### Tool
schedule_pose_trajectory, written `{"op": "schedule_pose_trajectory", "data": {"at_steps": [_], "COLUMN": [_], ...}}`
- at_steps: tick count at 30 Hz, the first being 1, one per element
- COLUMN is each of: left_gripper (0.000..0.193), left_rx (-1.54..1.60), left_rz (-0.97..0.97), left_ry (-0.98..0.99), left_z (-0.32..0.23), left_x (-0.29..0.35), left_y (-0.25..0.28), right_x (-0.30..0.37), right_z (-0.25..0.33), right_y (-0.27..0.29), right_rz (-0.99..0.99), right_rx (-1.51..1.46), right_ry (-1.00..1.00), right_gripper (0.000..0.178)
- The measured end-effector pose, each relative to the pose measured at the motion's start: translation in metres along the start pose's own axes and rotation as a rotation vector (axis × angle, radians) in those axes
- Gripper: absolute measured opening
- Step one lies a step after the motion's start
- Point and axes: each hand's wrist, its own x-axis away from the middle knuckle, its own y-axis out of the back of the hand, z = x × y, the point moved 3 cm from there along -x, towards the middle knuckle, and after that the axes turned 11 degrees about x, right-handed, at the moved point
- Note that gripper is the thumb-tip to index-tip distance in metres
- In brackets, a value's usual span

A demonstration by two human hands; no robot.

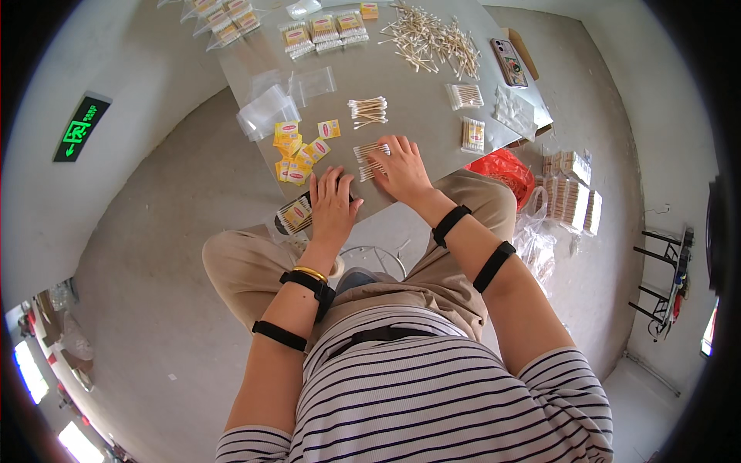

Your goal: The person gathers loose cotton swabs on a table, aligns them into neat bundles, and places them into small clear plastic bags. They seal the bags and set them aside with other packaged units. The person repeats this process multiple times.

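My right hand (401,171) lies spread at the table's near edge. Its fingers and thumb touch a small group of cotton swabs (369,154), partly covered by the hand. My left hand (333,208) rests with fingers stretched over a dark flat piece, mostly hidden beneath it. Beside that hand, a clear pack of cotton swabs with a yellow card (295,216) sits at the table edge. Yellow printed cards (297,162) lie loosely heaped just beyond my left hand. Farther from my right hand is a neat bundle of cotton swabs (368,110).
Clear empty bags (268,112) lie at the left. Loose swabs (436,38) form a pile at the far right, near a phone (509,63). Filled packs (324,31) stand at the back. A red bag (503,171) and stacked packs (567,201) are beside my right knee.
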Motion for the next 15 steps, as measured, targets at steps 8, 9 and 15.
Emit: {"op": "schedule_pose_trajectory", "data": {"at_steps": [8, 9, 15], "left_gripper": [0.061, 0.061, 0.061], "left_rx": [-0.006, -0.005, -0.006], "left_rz": [0.002, 0.003, 0.008], "left_ry": [0.002, 0.003, 0.007], "left_z": [0.000, 0.000, -0.001], "left_x": [0.000, 0.000, 0.000], "left_y": [0.001, 0.001, 0.001], "right_x": [-0.007, -0.009, -0.011], "right_z": [0.000, -0.001, -0.002], "right_y": [0.001, 0.001, -0.003], "right_rz": [-0.031, -0.033, -0.029], "right_rx": [0.013, 0.016, 0.026], "right_ry": [0.000, 0.002, 0.007], "right_gripper": [0.031, 0.031, 0.031]}}
